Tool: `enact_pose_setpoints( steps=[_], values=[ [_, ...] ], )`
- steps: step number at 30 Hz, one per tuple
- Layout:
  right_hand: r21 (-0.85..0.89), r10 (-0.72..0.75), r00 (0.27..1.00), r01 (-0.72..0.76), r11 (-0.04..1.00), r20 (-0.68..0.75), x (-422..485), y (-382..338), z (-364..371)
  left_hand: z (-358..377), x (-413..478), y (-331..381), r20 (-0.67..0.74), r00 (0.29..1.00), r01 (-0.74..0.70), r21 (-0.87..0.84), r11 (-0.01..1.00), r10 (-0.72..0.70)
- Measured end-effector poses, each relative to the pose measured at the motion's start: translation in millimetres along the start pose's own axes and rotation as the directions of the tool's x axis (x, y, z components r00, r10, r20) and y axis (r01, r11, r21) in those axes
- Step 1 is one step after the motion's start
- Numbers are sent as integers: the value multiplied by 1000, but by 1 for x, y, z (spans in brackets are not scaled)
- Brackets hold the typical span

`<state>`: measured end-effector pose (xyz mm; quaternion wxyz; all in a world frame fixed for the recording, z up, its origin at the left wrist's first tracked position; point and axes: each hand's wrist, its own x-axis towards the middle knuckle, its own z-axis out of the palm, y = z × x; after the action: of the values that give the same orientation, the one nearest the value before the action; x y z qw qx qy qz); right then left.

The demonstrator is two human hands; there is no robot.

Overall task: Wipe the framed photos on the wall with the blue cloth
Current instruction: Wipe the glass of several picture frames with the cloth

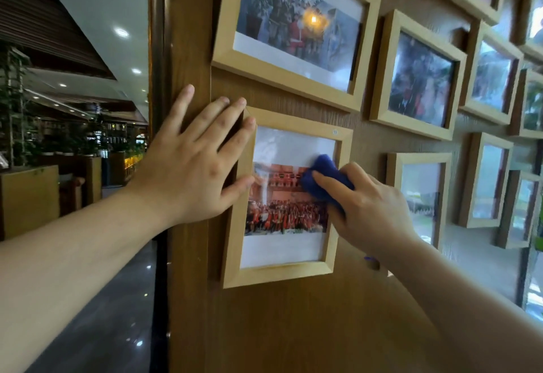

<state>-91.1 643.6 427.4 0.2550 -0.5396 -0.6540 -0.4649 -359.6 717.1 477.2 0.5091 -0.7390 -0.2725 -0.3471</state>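
Observation:
A light wooden frame (282, 275) with a group photo hangs low on the brown wooden wall. My left hand (191, 161) lies flat with fingers spread against the frame's upper left corner and left side. My right hand (370, 205) presses a bunched blue cloth (323, 179) onto the glass at the photo's right half. The cloth is partly hidden under my fingers.
Several more light wooden framed photos hang around: a wide one (293, 32) above, one (417, 79) up right, another (420, 193) just right of my right hand. The wall's left edge (158, 108) opens onto a dim hall with plants and shelves.

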Motion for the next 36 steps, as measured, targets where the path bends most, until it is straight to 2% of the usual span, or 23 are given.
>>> enact_pose_setpoints(
  steps=[6,9,12,17,20,25,29,33,36],
  values=[
    [23,-224,974,225,974,-32,34,-35,-6,-2,0,0,21,1000,-6,14,1000,5],
    [-6,-314,949,314,949,0,40,-34,-8,-3,0,0,24,1000,-10,14,1000,9],
    [-50,-339,935,346,937,102,27,-10,-11,-3,0,-1,29,1000,-7,20,1000,7],
    [-84,-278,931,304,949,237,5,20,-16,-2,-1,0,22,1000,-13,15,1000,13],
    [-71,-338,919,358,931,205,10,1,-21,-2,0,1,13,1000,-8,10,1000,8],
    [-32,-504,845,517,855,180,23,-38,-15,-2,0,1,8,1000,-5,0,1000,5],
    [-37,-482,839,506,862,251,11,-16,-14,-1,0,0,4,1000,-10,7,1000,10],
    [-93,-399,847,455,885,350,-10,22,-14,2,-1,0,-2,1000,-10,14,1000,10],
    [-108,-371,857,432,895,357,-13,26,-14,4,-2,1,-12,1000,-13,20,1000,13]
  ],
)
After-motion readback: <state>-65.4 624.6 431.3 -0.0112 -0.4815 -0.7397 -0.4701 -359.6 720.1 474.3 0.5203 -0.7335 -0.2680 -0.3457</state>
